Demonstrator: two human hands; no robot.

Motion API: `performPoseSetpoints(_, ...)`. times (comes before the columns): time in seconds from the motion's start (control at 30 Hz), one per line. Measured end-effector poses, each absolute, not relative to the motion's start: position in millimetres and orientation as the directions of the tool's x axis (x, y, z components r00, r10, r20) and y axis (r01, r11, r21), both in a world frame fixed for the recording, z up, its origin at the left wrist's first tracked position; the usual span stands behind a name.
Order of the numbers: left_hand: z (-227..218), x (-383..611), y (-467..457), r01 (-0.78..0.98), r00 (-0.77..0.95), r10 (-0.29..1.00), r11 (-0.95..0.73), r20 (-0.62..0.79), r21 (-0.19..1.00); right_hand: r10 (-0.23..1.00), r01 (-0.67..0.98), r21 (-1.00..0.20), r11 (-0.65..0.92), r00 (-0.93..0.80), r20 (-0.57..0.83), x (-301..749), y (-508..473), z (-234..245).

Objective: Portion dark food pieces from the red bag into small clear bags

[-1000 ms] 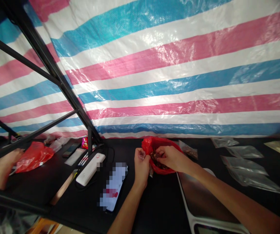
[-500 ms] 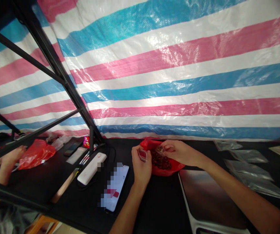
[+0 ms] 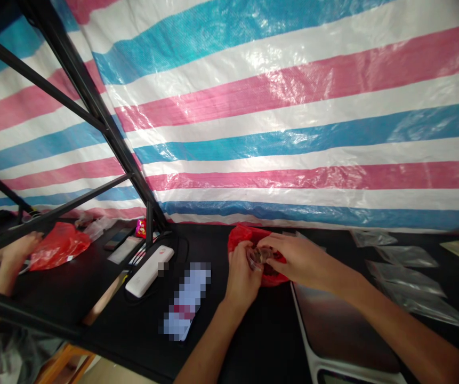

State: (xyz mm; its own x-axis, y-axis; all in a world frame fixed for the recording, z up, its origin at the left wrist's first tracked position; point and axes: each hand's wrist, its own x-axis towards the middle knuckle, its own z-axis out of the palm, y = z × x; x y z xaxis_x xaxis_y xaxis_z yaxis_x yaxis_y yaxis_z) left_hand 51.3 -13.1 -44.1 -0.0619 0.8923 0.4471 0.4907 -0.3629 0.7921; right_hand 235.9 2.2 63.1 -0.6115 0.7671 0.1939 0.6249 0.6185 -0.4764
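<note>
Left hand and right hand pinch a small clear packet. Below lies a red plastic bag, at the black table's far edge.

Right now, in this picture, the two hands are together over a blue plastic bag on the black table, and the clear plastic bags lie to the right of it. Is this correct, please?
Not quite: the bag is red, not blue. The head view shows the left hand and right hand together over a red plastic bag on the black table, with the clear plastic bags to the right of it.
</note>
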Motion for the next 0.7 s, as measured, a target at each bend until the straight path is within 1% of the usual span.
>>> performPoseSetpoints(0.07,-43.3,52.2,-14.6,0.518,-0.014,0.884,-0.394,0.468,0.759,0.75,0.647,-0.403,0.647,-0.636,0.182,234.4,1.2,60.4)
performPoseSetpoints(0.13,-41.0,53.7,-16.7,0.53,0.019,0.871,-0.424,0.49,0.734,0.723,0.633,-0.372,0.678,-0.665,0.187,233.3,0.7,58.2)
performPoseSetpoints(0.2,-38.3,55.2,-18.3,0.526,0.029,0.865,-0.44,0.501,0.728,0.693,0.604,-0.356,0.713,-0.686,0.223,232.4,0.9,56.9)
performPoseSetpoints(0.43,-32.4,56.7,-18.1,0.441,-0.018,0.898,-0.388,0.44,0.809,0.589,0.498,-0.318,0.807,-0.723,0.362,231.9,2.8,59.1)
performPoseSetpoints(0.57,-30.7,57.0,-18.9,0.364,-0.076,0.911,-0.354,0.406,0.862,0.557,0.485,-0.275,0.83,-0.728,0.399,233.6,2.9,61.5)
performPoseSetpoints(0.7,-29.3,58.3,-19.8,0.326,-0.092,0.91,-0.356,0.404,0.876,0.56,0.481,-0.288,0.828,-0.719,0.411,235.1,2.0,64.3)
